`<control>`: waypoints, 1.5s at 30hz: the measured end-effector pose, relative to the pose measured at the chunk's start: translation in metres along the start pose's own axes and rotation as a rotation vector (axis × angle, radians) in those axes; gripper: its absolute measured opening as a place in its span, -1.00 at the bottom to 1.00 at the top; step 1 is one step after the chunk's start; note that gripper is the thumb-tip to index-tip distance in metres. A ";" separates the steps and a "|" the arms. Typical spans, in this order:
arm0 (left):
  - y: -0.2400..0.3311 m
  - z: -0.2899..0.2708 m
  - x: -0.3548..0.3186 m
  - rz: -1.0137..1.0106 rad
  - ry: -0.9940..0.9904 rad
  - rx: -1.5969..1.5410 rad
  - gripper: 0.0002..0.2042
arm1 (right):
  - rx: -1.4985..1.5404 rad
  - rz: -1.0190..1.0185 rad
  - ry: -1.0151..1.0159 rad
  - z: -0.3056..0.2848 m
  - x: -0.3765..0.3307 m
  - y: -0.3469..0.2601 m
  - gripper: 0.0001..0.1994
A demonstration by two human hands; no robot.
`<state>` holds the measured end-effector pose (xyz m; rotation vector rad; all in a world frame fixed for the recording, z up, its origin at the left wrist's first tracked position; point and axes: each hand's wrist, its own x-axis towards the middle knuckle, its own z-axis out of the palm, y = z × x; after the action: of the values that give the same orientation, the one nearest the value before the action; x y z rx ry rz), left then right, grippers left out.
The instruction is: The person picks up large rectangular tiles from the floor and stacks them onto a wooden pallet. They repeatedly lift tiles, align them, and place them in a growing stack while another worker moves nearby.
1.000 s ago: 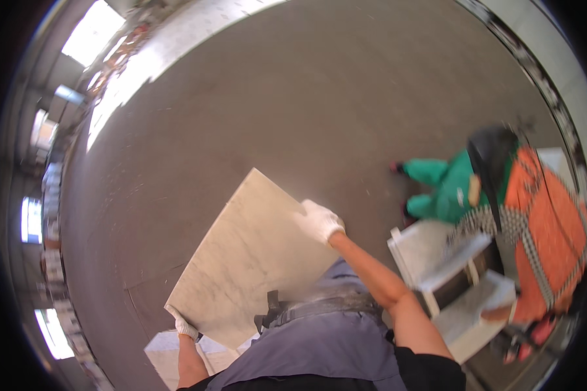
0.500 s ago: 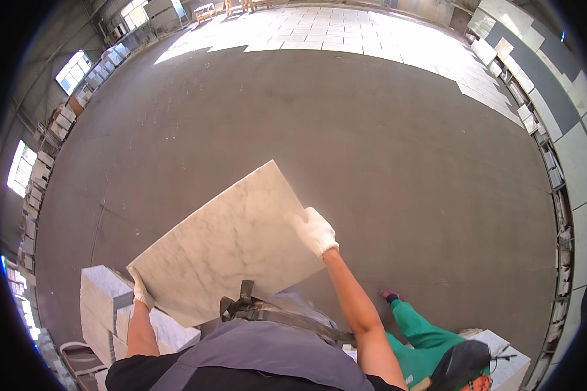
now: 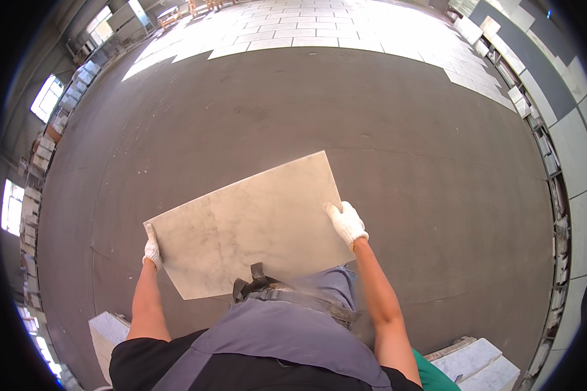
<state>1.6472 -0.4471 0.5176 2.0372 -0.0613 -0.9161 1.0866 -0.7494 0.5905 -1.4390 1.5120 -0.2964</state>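
Between my two gloved hands is a large rectangular marble tile (image 3: pixel 248 225), pale with grey veins, held tilted in front of my waist. My left hand (image 3: pixel 152 247), in a white glove, grips its left short edge with the thumb on the top face. At the opposite short edge my right hand (image 3: pixel 347 223), also in a white glove, is closed with the thumb over the face. The fingers of both hands are partly hidden beneath the tile. A dark waist belt (image 3: pixel 287 296) with a buckle sits just behind the tile's near edge.
Grey floor (image 3: pixel 404 156) spreads ahead, with pale tiles (image 3: pixel 293 32) laid in rows at the far end. Marble stacks stand low left (image 3: pixel 107 329) and low right (image 3: pixel 479 358). A person's green clothing (image 3: pixel 434 375) shows beside my right arm. Tile panels (image 3: pixel 571 156) line the right side.
The tile has swung rightward and levelled, its left end away from the left stack. My view has turned and moved forward. The person in green has slipped mostly out of sight.
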 end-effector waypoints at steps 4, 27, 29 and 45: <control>0.066 0.109 0.047 -0.019 -0.016 0.101 0.19 | -0.053 0.075 0.058 -0.052 0.087 0.017 -0.39; 0.450 0.707 0.213 0.037 0.013 0.152 0.16 | -0.085 0.001 0.200 -0.468 0.663 -0.050 -0.44; 0.508 0.776 0.233 0.041 -0.028 0.197 0.16 | 0.003 0.068 0.179 -0.513 0.703 -0.049 -0.42; 0.740 1.270 0.219 0.160 -0.241 0.295 0.05 | 0.171 0.112 0.237 -0.867 1.024 0.054 -0.38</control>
<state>1.2205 -1.8706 0.4973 2.1395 -0.5106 -1.0966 0.5905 -1.9929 0.4857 -1.2125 1.7063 -0.5292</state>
